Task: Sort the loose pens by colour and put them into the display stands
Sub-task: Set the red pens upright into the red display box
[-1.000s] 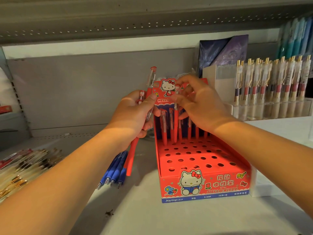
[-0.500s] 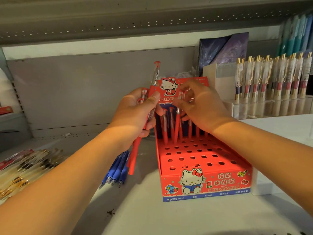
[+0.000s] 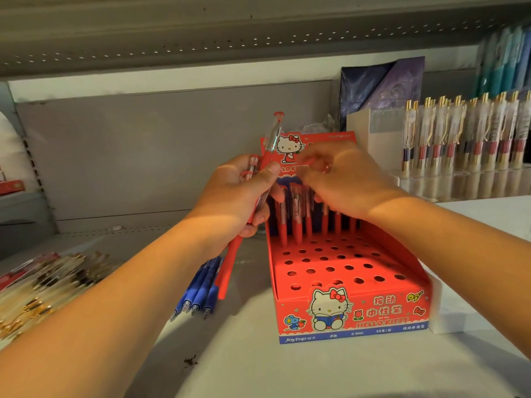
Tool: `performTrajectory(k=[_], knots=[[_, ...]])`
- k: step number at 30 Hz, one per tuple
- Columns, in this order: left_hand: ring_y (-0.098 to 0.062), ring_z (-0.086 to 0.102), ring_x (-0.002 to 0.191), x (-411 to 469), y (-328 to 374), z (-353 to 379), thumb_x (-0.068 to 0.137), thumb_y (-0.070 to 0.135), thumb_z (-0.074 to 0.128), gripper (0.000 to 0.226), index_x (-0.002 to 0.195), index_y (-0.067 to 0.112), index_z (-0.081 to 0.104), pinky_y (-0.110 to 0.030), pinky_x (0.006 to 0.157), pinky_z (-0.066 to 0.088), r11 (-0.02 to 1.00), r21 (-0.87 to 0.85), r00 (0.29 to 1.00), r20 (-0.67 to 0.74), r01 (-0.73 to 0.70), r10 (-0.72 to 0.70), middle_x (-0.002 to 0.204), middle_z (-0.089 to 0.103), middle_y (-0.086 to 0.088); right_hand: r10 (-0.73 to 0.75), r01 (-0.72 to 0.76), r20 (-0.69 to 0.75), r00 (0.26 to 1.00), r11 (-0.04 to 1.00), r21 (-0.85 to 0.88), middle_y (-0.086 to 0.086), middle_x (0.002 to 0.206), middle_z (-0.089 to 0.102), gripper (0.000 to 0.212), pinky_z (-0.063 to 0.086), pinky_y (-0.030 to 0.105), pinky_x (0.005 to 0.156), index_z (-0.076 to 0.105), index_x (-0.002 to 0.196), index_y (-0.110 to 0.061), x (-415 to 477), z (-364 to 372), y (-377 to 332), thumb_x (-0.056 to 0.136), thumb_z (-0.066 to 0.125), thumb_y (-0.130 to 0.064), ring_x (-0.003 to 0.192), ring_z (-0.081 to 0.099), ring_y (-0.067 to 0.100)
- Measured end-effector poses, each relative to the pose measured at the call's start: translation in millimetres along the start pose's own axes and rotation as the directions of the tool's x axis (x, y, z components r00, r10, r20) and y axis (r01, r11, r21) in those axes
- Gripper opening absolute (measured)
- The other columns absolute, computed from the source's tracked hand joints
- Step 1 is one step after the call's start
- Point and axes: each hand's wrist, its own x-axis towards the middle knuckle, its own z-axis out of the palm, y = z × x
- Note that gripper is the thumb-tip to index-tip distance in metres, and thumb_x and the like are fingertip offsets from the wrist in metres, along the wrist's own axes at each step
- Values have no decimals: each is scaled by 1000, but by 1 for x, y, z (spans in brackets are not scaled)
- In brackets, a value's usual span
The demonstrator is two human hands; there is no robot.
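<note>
My left hand point(image 3: 238, 193) grips a small bunch of red pens point(image 3: 230, 262), upright and tilted, with their clear caps up beside the stand's back card. The red Hello Kitty display stand point(image 3: 353, 311) sits on the shelf in front of me. Several red pens point(image 3: 297, 225) stand in its back row, and the front rows of holes are bare. My right hand point(image 3: 344, 182) hovers over that back row, its fingertips pinching the top of a red pen. Blue pens point(image 3: 201, 291) lie below my left forearm, which hides their upper ends.
A loose pile of gold-clipped pens point(image 3: 43, 282) lies at the left of the shelf. A clear stand of gold-topped pens point(image 3: 474, 139) fills the right back. A white box point(image 3: 448, 311) touches the red stand's right side. The upper shelf point(image 3: 258, 38) hangs low overhead.
My right hand has shifted slightly left and down over the stand's back row. My left hand with its red pens has stayed almost where it was.
</note>
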Motion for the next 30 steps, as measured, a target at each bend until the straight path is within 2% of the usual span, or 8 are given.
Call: performTrajectory(k=[3, 5, 9, 14, 18, 23, 26, 30], knots=[[-14, 37, 39, -1, -1, 1, 99, 25, 58, 11, 89, 20, 59, -15, 38, 23, 1000, 24, 998, 61, 14, -15, 73, 65, -5, 160, -137, 1, 987, 844, 518, 4, 87, 71, 12, 52, 27, 47, 66, 104, -20, 0, -9, -16, 93, 61, -19, 63, 68, 12], [-14, 38, 40, -2, -2, 0, 97, 24, 61, 11, 87, 20, 61, -16, 38, 24, 998, 67, 994, 105, 3, -10, 72, 65, -4, 180, -172, 61, 982, 701, 692, 9, 93, 72, 15, 55, 28, 54, 65, 109, -12, -1, -13, -22, 94, 62, -17, 73, 70, 18], [-15, 40, 40, -3, -3, 0, 95, 22, 65, 11, 84, 22, 63, -18, 37, 26, 992, 128, 985, 172, -24, 2, 71, 64, -6, 153, -201, 137, 979, 588, 784, 13, 96, 72, 17, 57, 25, 63, 61, 111, -4, -4, -11, -24, 95, 58, -5, 77, 72, 20], [-13, 39, 39, -3, -3, 1, 94, 20, 66, 13, 82, 23, 64, -17, 37, 25, 991, 132, 978, 208, 3, -31, 70, 65, -6, 129, -191, 148, 980, 443, 876, 7, 92, 74, 24, 59, 28, 71, 56, 116, -7, -3, -11, -23, 93, 60, -4, 79, 72, 18], [-14, 38, 41, -5, -1, 2, 88, 26, 72, 11, 82, 21, 65, -16, 37, 24, 988, 153, 979, 194, 26, -56, 71, 66, -7, 149, -181, 127, 981, 441, 879, 13, 100, 75, 25, 59, 30, 68, 55, 119, -5, -2, -12, -24, 94, 57, -1, 80, 73, 21], [-14, 34, 41, -4, 0, 3, 78, 50, 68, 40, 89, 12, 61, -15, 38, 21, 988, 143, 995, 80, 55, -67, 63, 62, -1, 308, -167, 5, 951, 501, 849, 13, 98, 74, 25, 59, 35, 66, 55, 119, -5, 4, -19, -21, 96, 47, 1, 80, 71, 22], [-13, 33, 37, -1, 1, 2, 96, 35, 58, 24, 89, 13, 60, -13, 38, 20, 992, 93, 996, 32, 85, -88, 62, 60, -1, 296, -147, -102, 950, 710, 688, 8, 94, 74, 22, 61, 35, 66, 58, 113, -11, 6, -21, -18, 96, 47, -1, 80, 72, 20], [-15, 31, 36, 1, 3, 1, 91, 8, 38, 20, 89, 10, 58, -12, 42, 22, 995, -6, 995, 19, 99, -99, 63, 56, -8, 124, -92, -90, 988, 949, 302, 3, 100, 71, 24, 61, 41, 75, 55, 95, -30, 3, -14, -15, 95, 51, -7, 84, 70, 15]])
